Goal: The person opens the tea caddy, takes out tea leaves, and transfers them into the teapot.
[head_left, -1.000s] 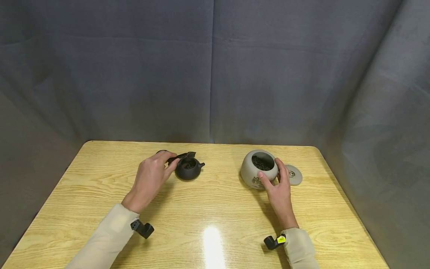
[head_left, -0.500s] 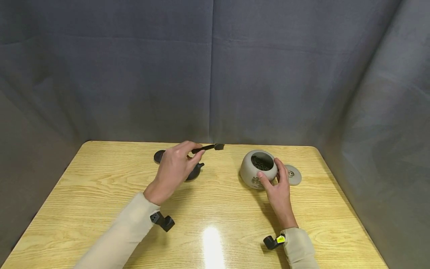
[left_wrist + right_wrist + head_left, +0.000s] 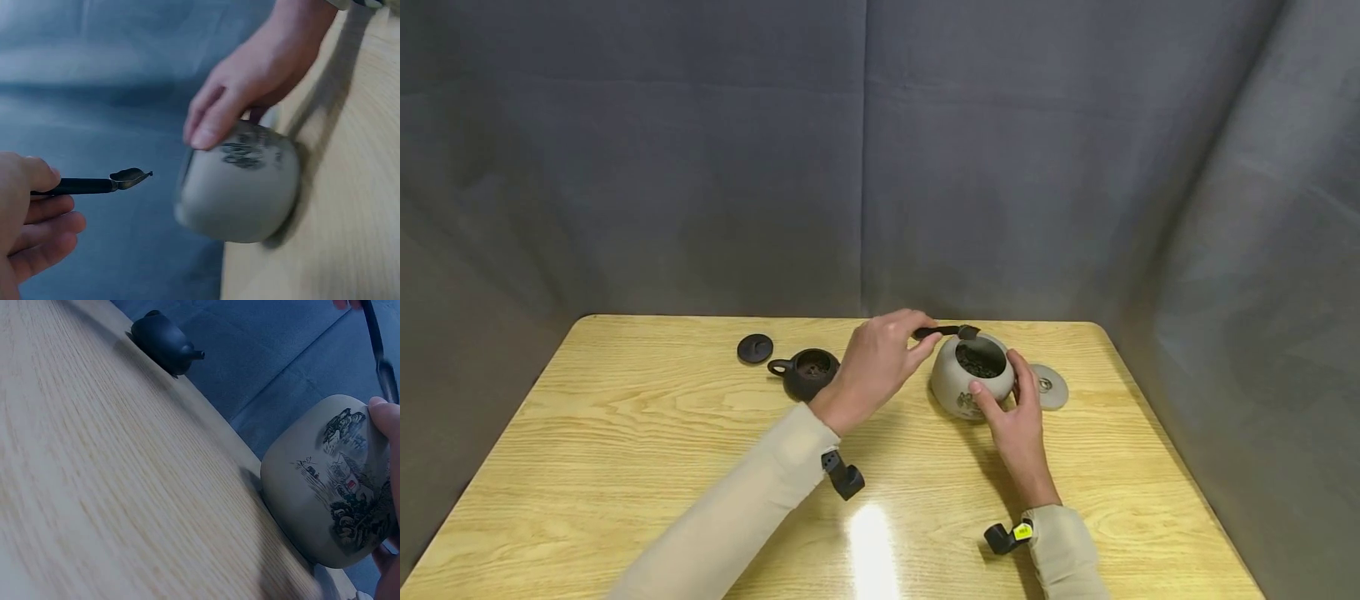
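My left hand (image 3: 880, 358) pinches the dark handle of a small tea scoop (image 3: 946, 331) between thumb and fingers. The scoop's head hangs over the back of the opening of a round grey tea jar (image 3: 951, 390), with dark tea leaves inside. In the left wrist view, the scoop (image 3: 87, 185) points towards the jar (image 3: 244, 194), apart from it. My right hand (image 3: 1018, 429) grips the jar by its right side, thumb near the rim. A painted landscape covers the jar's side (image 3: 319, 481) in the right wrist view. Whether the scoop carries leaves I cannot tell.
A dark teapot (image 3: 803, 387) without its lid stands left of the jar, some leaves inside, its spout hidden behind my left hand in the head view. The round teapot lid (image 3: 755, 348) lies behind it. The jar's grey lid (image 3: 1054, 387) lies to the right. Curtains surround the wooden table (image 3: 625, 467).
My left hand has carried the scoop rightward from above the teapot to above the jar, uncovering the teapot and its lid. My right hand keeps its grip on the jar.
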